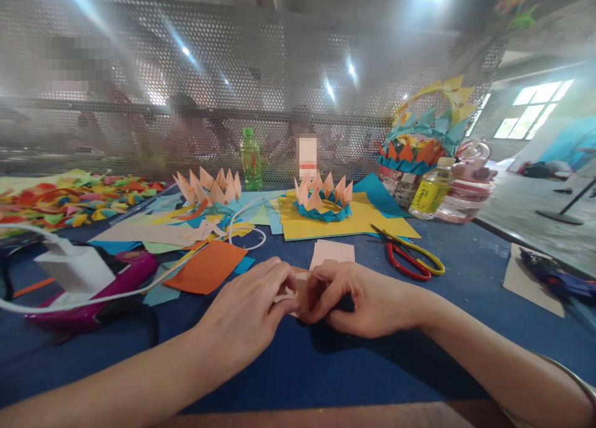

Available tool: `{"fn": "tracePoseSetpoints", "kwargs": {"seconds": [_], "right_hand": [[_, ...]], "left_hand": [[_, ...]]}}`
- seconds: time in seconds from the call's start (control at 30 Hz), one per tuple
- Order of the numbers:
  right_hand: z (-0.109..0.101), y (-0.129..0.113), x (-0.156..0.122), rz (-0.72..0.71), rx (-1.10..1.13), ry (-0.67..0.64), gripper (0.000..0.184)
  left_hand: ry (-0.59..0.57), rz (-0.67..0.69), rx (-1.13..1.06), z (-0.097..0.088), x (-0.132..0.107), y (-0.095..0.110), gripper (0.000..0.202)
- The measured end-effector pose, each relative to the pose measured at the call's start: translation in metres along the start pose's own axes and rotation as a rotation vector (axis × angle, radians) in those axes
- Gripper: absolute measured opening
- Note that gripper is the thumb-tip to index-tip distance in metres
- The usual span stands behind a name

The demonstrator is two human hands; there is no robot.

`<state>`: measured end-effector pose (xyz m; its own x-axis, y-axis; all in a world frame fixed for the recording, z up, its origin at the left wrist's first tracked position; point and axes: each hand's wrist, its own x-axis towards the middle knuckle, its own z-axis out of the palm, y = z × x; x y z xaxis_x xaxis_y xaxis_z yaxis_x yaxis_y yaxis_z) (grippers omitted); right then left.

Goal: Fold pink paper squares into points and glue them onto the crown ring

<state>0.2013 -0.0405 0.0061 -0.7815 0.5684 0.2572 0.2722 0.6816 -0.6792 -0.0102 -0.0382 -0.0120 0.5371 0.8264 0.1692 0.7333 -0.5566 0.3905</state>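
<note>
My left hand point(249, 307) and my right hand point(358, 297) meet over the blue table point(288, 359), both pinching a small piece of pale pink paper point(298, 288) between their fingertips. The paper is mostly hidden by the fingers. Just behind the hands lies a pale pink paper square point(333, 253). An orange paper square point(207, 266) lies to the left of my left hand. Red and yellow scissors point(410, 257) lie to the right, beyond my right hand.
Folded paper crowns stand at the back: a peach one point(209, 189), a peach and blue one point(323, 201) on yellow paper point(367, 223). Colourful paper scraps point(69, 198), a white charger point(74, 268) with cable, bottles point(251, 158) and a paper basket point(423, 142) surround them. A perforated screen point(233, 86) backs the table.
</note>
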Motion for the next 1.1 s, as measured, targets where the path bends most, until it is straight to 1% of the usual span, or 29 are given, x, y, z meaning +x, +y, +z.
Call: {"fn": "tracePoseSetpoints", "kwargs": {"seconds": [0.07,0.1,0.2,0.27,0.33,0.37,0.47,0.57,0.63,0.67,0.77,0.83,0.9,1.0,1.1], "right_hand": [[-0.001,0.0,-0.001,0.0,-0.02,-0.012,0.045],[-0.001,0.0,-0.002,0.003,-0.034,-0.015,0.046],[-0.001,-0.002,-0.001,0.002,-0.064,-0.004,0.044],[0.0,-0.003,-0.001,-0.014,-0.061,0.009,0.044],[0.0,-0.003,0.0,-0.034,-0.052,0.018,0.044],[0.001,-0.003,0.0,-0.04,-0.052,0.018,0.045],[0.001,-0.001,0.0,-0.039,-0.065,0.01,0.043],[0.0,-0.001,-0.001,-0.042,-0.057,0.011,0.043],[0.0,-0.002,-0.001,-0.056,-0.035,0.015,0.043],[0.0,-0.003,0.0,-0.065,-0.025,0.016,0.043],[0.001,-0.002,0.001,-0.077,-0.02,0.019,0.043],[0.002,0.001,0.001,-0.077,-0.018,0.024,0.044],[0.002,0.004,0.0,-0.064,-0.021,0.035,0.045],[0.002,0.007,-0.003,-0.03,-0.046,0.04,0.046],[0.001,0.008,-0.004,-0.014,-0.061,0.031,0.045]], "left_hand": [[0.054,0.062,0.067,0.001,-0.003,-0.001,0.003],[0.069,0.114,0.107,0.002,-0.004,-0.001,0.007],[0.088,0.303,0.172,0.004,-0.01,0.003,0.024],[0.142,0.389,0.199,0.005,-0.012,0.005,0.033],[0.212,0.421,0.252,0.005,-0.014,0.006,0.036],[0.226,0.424,0.282,0.006,-0.015,0.006,0.037],[0.211,0.42,0.341,0.007,-0.017,0.003,0.035],[0.223,0.431,0.326,0.008,-0.019,-0.001,0.033],[0.223,0.402,0.269,0.008,-0.018,-0.002,0.027],[0.21,0.361,0.233,0.007,-0.017,-0.002,0.023],[0.114,0.193,0.12,0.004,-0.011,-0.002,0.011],[0.045,0.094,0.062,0.002,-0.006,-0.002,0.008],[-0.009,0.029,0.009,-0.001,-0.002,-0.001,0.007],[-0.046,-0.028,-0.054,-0.003,0.001,0.001,0.008],[-0.024,-0.023,-0.059,-0.004,0.002,0.002,0.012]]}}
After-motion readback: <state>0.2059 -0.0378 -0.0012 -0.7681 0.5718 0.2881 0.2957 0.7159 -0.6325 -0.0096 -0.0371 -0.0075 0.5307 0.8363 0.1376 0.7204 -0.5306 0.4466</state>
